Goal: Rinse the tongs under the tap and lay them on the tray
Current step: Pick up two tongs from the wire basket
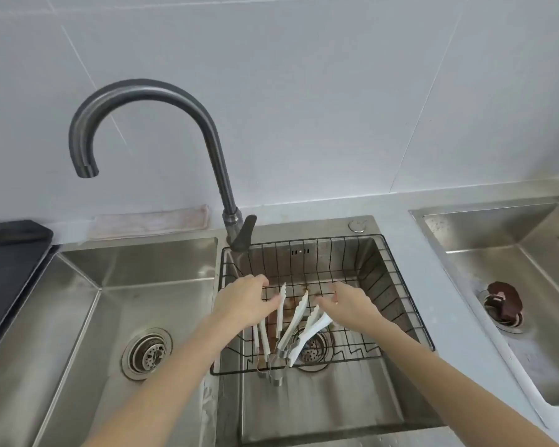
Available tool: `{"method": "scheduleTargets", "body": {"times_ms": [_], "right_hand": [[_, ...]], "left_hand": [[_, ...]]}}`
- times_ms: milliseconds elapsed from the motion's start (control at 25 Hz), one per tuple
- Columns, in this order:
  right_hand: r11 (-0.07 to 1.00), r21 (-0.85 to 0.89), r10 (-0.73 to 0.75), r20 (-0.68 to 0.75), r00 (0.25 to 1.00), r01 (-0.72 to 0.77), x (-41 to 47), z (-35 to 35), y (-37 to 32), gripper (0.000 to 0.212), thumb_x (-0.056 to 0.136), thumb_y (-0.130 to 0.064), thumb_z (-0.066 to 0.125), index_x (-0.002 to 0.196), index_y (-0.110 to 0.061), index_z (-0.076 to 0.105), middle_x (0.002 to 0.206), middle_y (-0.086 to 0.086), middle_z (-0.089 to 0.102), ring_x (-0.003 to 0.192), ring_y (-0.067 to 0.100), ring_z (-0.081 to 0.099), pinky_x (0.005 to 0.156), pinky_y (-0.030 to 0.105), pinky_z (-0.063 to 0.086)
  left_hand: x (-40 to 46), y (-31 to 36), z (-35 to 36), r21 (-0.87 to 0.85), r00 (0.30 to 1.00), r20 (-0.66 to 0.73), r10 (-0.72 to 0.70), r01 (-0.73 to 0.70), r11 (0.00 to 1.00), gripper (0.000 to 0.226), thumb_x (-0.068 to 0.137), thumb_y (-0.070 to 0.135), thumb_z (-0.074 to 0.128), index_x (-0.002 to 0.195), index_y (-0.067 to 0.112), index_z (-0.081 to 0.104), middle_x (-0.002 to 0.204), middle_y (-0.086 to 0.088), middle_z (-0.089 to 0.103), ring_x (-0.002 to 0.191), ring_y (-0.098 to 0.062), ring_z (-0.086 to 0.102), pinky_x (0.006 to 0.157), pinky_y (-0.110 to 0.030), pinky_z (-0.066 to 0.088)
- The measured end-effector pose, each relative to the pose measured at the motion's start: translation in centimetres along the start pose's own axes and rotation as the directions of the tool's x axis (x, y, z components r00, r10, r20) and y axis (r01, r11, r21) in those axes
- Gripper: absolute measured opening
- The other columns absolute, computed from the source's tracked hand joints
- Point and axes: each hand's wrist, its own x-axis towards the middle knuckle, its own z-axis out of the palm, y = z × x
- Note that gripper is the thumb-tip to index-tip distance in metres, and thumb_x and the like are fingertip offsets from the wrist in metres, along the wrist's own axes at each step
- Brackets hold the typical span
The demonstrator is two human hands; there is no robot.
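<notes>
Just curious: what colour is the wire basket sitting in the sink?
Black, thin wire basket, clearest in the head view.

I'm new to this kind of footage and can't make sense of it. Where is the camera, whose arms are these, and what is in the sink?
There is no machine here. The single picture comes from a camera worn on a person's head, looking down, so the two bare arms reaching in are their own. The left hand and the right hand reach into a black wire basket that sits in the middle sink basin. Several white tongs with metal ends lie in it. The left hand's fingertips touch one pair; the right hand is right by another, and neither clearly grips yet. A curved tap arches toward the left basin; no water shows. A folded cloth lies behind, and a third basin is on the right.
</notes>
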Motion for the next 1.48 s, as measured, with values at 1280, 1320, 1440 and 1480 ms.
{"method": "scheduleTargets", "body": {"times_ms": [1280,1320,1440,1480], "right_hand": [[0.786,0.615,0.087,-0.006,0.996,-0.065,-2.3,3.4,-2.0,0.050,0.086,-0.012,0.057,0.134,-0.011,0.043,0.114,0.002,0.055,0.105,0.024,0.061,0.095,0.038,0.052],[0.753,0.657,0.063,-0.003,0.998,-0.046,-2.8,3.4,-2.6,0.051,0.087,-0.010,0.056,0.136,-0.012,0.042,0.113,0.002,0.054,0.101,0.023,0.061,0.093,0.036,0.053],[0.714,0.700,-0.005,0.017,1.000,-0.009,-4.2,4.0,-4.6,0.048,0.087,-0.002,0.053,0.134,-0.013,0.044,0.102,0.000,0.056,0.093,0.019,0.061,0.083,0.027,0.056],[0.714,0.700,-0.028,0.027,0.999,0.001,-4.5,4.4,-5.5,0.047,0.087,-0.001,0.052,0.133,-0.013,0.046,0.097,-0.002,0.057,0.094,0.020,0.062,0.083,0.028,0.057]], "left_hand": [[-4.5,-1.9,4.1,-0.733,0.980,0.109,-0.168,0.193,0.653,0.058,0.086,0.031,0.060,0.137,0.015,0.038,0.094,0.003,0.059,0.088,-0.018,0.059,0.092,-0.037,0.052],[-4.9,-2.3,3.9,-0.756,0.982,0.094,-0.162,0.176,0.631,0.053,0.087,0.032,0.059,0.134,0.015,0.042,0.094,0.002,0.059,0.083,-0.017,0.059,0.085,-0.033,0.054],[-6.5,-3.5,2.9,-0.873,0.982,0.058,-0.177,0.136,0.468,0.032,0.090,0.028,0.055,0.117,0.012,0.057,0.079,0.003,0.056,0.069,-0.010,0.059,0.066,-0.020,0.055],[-7.1,-4.2,2.4,-0.910,0.979,0.065,-0.195,0.138,0.390,0.029,0.090,0.028,0.055,0.113,0.011,0.060,0.078,0.003,0.057,0.071,-0.011,0.060,0.065,-0.022,0.056]]}}
